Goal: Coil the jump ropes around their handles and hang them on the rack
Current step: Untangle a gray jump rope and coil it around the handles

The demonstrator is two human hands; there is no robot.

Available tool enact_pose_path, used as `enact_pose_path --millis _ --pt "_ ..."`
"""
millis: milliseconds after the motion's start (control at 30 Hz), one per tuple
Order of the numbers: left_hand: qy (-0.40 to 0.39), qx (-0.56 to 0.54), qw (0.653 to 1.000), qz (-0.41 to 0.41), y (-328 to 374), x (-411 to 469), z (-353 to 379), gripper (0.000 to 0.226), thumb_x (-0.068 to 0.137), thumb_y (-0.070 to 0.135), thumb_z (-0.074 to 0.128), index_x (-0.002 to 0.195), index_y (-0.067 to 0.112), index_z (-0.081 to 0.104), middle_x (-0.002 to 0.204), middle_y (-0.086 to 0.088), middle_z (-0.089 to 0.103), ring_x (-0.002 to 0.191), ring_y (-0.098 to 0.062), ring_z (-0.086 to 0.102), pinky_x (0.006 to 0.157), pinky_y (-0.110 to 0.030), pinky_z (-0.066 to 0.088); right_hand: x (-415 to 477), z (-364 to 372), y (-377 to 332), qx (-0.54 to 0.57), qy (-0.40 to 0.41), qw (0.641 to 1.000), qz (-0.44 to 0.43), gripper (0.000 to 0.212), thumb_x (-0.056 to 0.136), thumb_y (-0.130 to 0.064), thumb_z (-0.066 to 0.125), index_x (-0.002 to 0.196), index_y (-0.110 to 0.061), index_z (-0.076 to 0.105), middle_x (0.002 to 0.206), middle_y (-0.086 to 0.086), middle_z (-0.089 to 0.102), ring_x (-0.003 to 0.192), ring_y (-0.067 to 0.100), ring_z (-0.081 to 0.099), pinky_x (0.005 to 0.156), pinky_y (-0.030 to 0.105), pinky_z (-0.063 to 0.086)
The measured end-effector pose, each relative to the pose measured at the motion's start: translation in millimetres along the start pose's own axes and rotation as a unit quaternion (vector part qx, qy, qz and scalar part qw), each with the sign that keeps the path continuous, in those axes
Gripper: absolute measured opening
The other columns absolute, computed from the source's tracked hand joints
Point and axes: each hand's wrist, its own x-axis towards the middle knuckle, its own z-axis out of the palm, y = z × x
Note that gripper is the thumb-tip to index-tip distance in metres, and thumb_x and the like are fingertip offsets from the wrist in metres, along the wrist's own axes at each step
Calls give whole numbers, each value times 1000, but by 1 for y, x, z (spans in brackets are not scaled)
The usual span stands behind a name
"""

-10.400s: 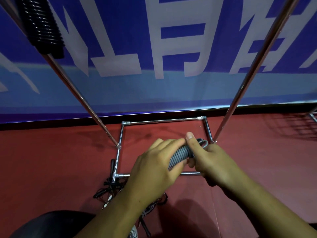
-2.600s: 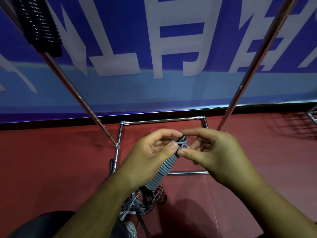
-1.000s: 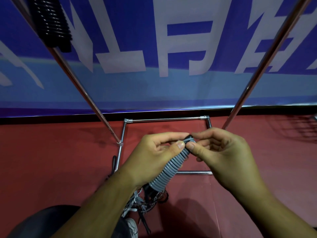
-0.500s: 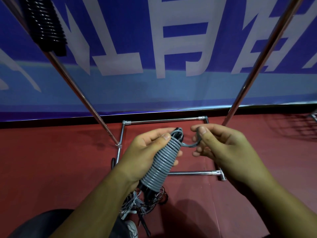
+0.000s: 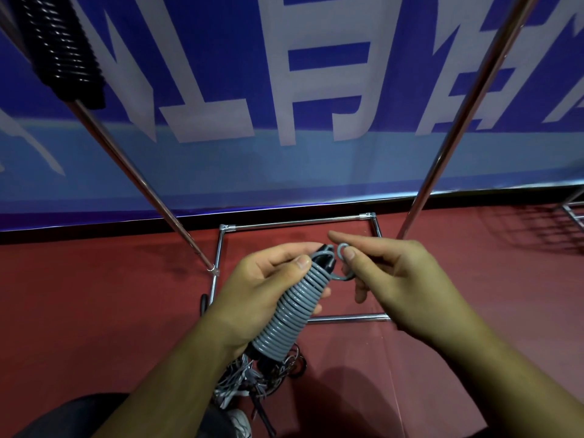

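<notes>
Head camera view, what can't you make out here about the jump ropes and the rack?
All in the head view:
- Handles inside the grey coil: wrapped over by rope turns and the left hand; only a black tip shows.
- Rack poles: top bar cut off by the upper edge.
- Black coil: its hanging point lies past the upper edge.
- Floor pile: partly behind the left forearm; rope count unclear.

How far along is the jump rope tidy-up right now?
Done: a black coiled rope hangs at the rack's left pole. In hand: the left hand grips the grey rope, wound tight round its handles, while the right hand pinches its loose end. Left: hanging it, then the tangled ropes on the floor.
</notes>
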Motion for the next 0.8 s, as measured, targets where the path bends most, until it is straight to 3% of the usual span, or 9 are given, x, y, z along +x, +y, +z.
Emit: enact_pose_path --millis 67,167,267,367,467,567,700,800 --pt "-2 9 1000 6 0 -1 1 33 87 23 64 116 13 74 98 -25 75 86 -33 76 65 -35 63 0 1 3 -40 16 999 -16 30 98 -19 64 122 -34 71 63 -20 64 52 13 62 59 14 45" --pt "-9 16 1000 16 -1 -1 1 26 88 25 68 111 17 77 100 -24 75 88 -35 76 67 -36 63 0 2 9 -91 36 994 -44 32 97 -19 67 123 -37 72 71 -9 64 51 12 64 60 19 48" --pt "-12 27 999 23 -2 -1 1 26 87 23 65 109 19 79 98 -25 75 86 -35 76 68 -37 64 0 3 11 -155 42 983 -86 30 98 -24 66 126 -35 72 80 -6 64 60 9 64 64 25 53" --pt "-14 47 998 30 -2 -2 0 28 86 22 65 111 20 77 94 -23 76 83 -32 76 68 -36 64 -2 2 9 -174 -5 982 -77 36 102 -19 57 135 -33 65 89 -8 60 70 9 65 70 22 53" --pt "-14 95 995 36 0 -3 -5 30 87 22 64 115 21 74 96 -18 77 84 -31 76 70 -36 64 -4 -2 -1 -64 -99 993 16 46 105 -5 46 140 -32 57 101 1 56 78 15 68 76 16 52" --pt "-34 80 996 13 2 -4 -6 30 88 20 63 116 19 73 100 -21 76 83 -30 76 69 -35 63 -3 -9 -7 14 -135 989 54 41 105 -3 47 138 -25 60 111 6 68 90 19 73 79 20 56" --pt "-67 44 997 -9 8 -6 -7 27 89 20 62 111 23 79 104 -21 76 83 -31 76 68 -36 64 -3 -13 -12 168 -132 967 137 34 96 -4 59 126 -15 70 116 5 76 105 25 73 83 24 59" --pt "-89 40 995 -16 11 -6 -11 22 98 20 63 112 26 78 106 -15 77 84 -28 76 68 -34 63 -2 -12 -15 257 -119 941 186 31 82 -9 68 111 -13 79 112 15 76 94 22 72 78 25 60"
